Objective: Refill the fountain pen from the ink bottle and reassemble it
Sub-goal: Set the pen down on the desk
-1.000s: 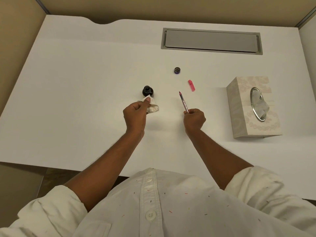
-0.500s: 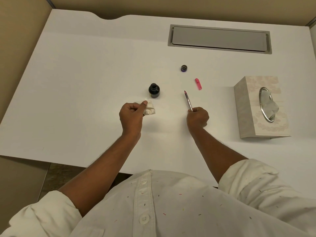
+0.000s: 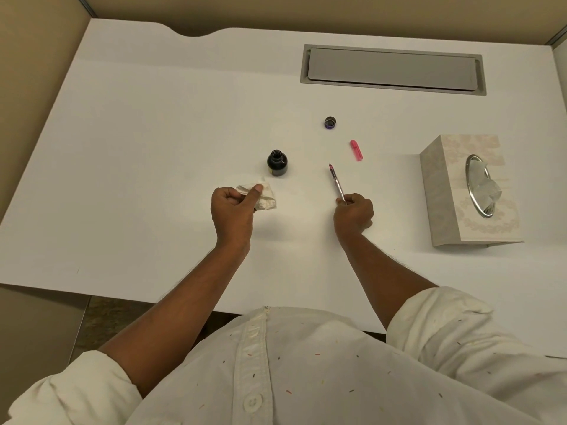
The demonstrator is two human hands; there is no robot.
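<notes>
A small dark ink bottle [image 3: 277, 163] stands uncapped on the white desk [image 3: 147, 148]. Its round cap [image 3: 329, 122] lies farther back to the right. My left hand [image 3: 233, 211] grips a crumpled white tissue [image 3: 266, 199] just in front of the bottle, thumb pressed on it. My right hand [image 3: 353, 213] holds the fountain pen [image 3: 336, 183] by its rear end, its nib end pointing away from me. A pink pen cap [image 3: 356, 150] lies on the desk beyond the pen, apart from it.
A patterned tissue box [image 3: 454, 210] with an oval metal opening stands at the right. A grey cable hatch [image 3: 392, 69] is set into the desk at the back. Beige partition walls surround the desk.
My left hand with the tissue has drawn back from the ink bottle toward me and slightly left. The right hand keeps the pen in much the same pose.
</notes>
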